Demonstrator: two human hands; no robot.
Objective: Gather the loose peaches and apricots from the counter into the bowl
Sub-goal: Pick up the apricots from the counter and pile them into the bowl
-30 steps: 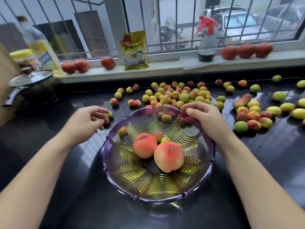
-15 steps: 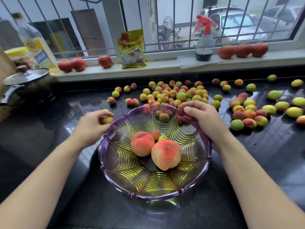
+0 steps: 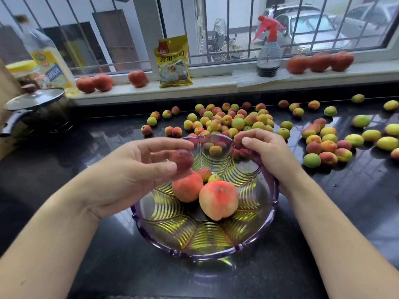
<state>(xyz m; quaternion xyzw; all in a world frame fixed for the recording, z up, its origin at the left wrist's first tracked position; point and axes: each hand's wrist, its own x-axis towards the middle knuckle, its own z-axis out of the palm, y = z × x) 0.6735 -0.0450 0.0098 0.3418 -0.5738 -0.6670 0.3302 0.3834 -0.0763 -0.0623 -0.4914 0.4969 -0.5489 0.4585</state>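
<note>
A purple glass bowl (image 3: 274,203) stands on the black counter (image 3: 356,190) in front of me. It holds two peaches (image 3: 218,199) and a few small apricots (image 3: 204,174). My left hand (image 3: 129,173) hovers over the bowl's left side and holds a dark red apricot (image 3: 182,160) between thumb and fingertips. My right hand (image 3: 267,154) is at the bowl's far right rim, fingers curled over reddish apricots (image 3: 243,152) that show only through the glass. A heap of loose apricots (image 3: 233,121) lies behind the bowl.
More apricots (image 3: 326,145) lie scattered to the right. Peaches sit on the windowsill at right (image 3: 319,61) and left (image 3: 95,83), with a yellow bag (image 3: 173,61) and a spray bottle (image 3: 268,52). A lidded pot (image 3: 36,104) and an oil bottle (image 3: 49,61) stand far left.
My left hand picked an apricot off the counter left of the bowl and brought it right, over the bowl. My right hand stayed at the far rim.
</note>
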